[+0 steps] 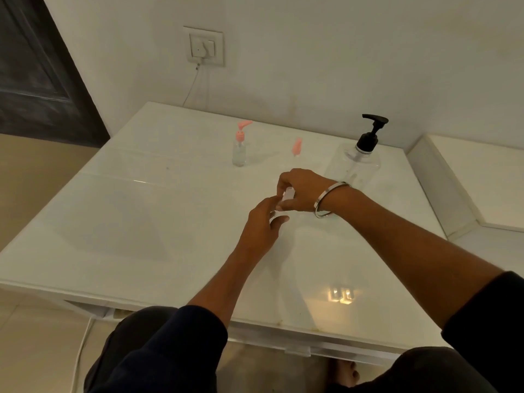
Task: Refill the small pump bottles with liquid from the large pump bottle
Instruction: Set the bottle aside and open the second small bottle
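A large clear bottle with a black pump stands at the back right of the white table. A small clear bottle with a pink pump stands at the back middle. A loose pink pump head lies between them. My right hand, with a metal bangle on the wrist, grips a small clear open bottle near the table's middle. My left hand touches the lower part of the same bottle with thumb and fingers. Most of that bottle is hidden by my fingers.
A wall socket with a plugged cable sits above the table's back edge. A dark door is at the left. A white ledge adjoins the table on the right. My knees are at the front edge.
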